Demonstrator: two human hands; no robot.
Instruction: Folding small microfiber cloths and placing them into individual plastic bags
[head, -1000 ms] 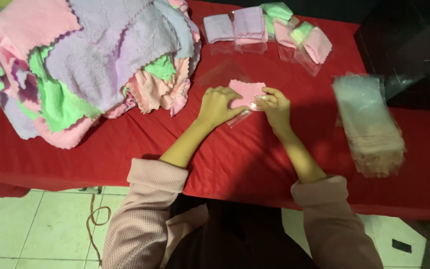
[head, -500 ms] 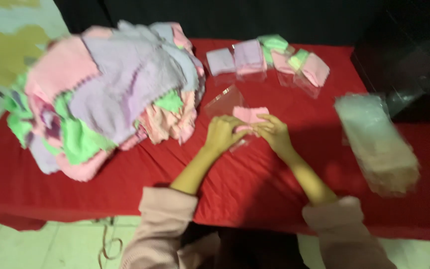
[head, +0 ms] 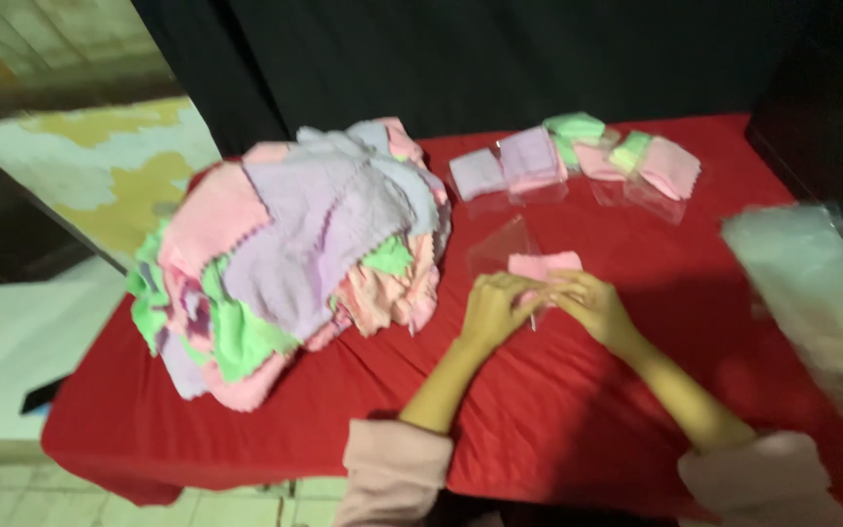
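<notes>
Red cloth (head: 558, 420) covers the table. Far left of the hands, a soft heap of pastel towels (head: 295, 259). Left hand (head: 495, 307) and right hand (head: 592, 307) pinch a folded pink cloth (head: 543, 265) at a clear bag (head: 501, 246). Right of them, a glossy bag stack (head: 817, 293).

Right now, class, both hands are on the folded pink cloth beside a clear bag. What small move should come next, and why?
Probably slide the pink cloth further into the clear bag. Both the left hand and right hand pinch its near edge, the bag lies right against it, and bagged cloths already lie behind.
</notes>
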